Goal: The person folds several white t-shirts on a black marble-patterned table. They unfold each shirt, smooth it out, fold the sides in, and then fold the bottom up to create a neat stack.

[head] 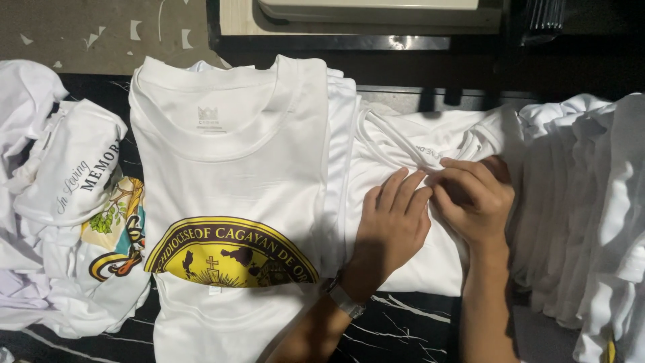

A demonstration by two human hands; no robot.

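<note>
A plain white T-shirt [403, 232] lies flat on the dark marbled table [403, 316], partly under a folded white T-shirt with a round yellow and purple print [232, 202]. My left hand [390, 225] rests flat on the plain shirt, fingers together and pointing up toward its collar. My right hand [474, 198] pinches the collar fabric [420, 156] of that shirt between its fingertips. A metal watch band sits on my left wrist.
Crumpled printed white shirts [67, 202] lie heaped at the left. A thick stack of folded white shirts [584, 215] fills the right side. A light-coloured machine [369, 12] on a board stands beyond the table's far edge.
</note>
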